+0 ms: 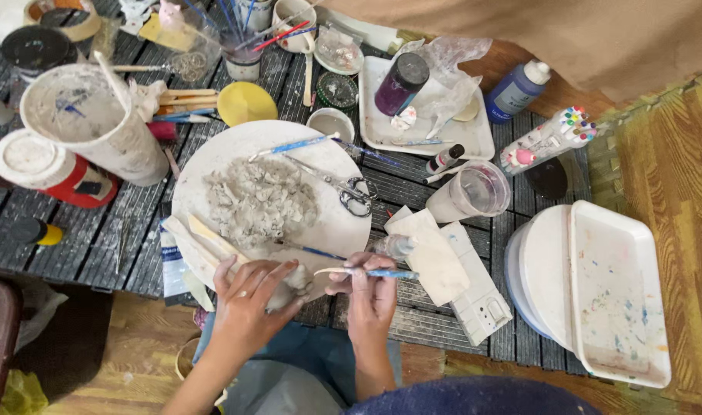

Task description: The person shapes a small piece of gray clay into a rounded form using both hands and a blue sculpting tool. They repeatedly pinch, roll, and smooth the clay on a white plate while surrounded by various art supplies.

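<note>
My left hand [247, 296] cups a small grey lump of clay [291, 283] at the near edge of a round white board [236, 150]. My right hand [370, 296] pinches a thin blue-handled tool [370, 272], whose pale tip points left at the lump. A pile of torn grey clay pieces [260, 200] lies in the middle of the board. Scissors [343, 187] and a blue-handled brush [289, 146] rest on the board's far right side. Flat wooden sticks [205, 238] lie at the board's left near edge.
On the dark slatted table [82, 238]: a clay-smeared bucket [97, 123], a red-and-white tub [47, 169], a yellow disc [246, 102], a white tray [435, 127] with a purple jar [401, 83], a cloudy cup [474, 192], a blue bottle [516, 91], stacked white trays [597, 292].
</note>
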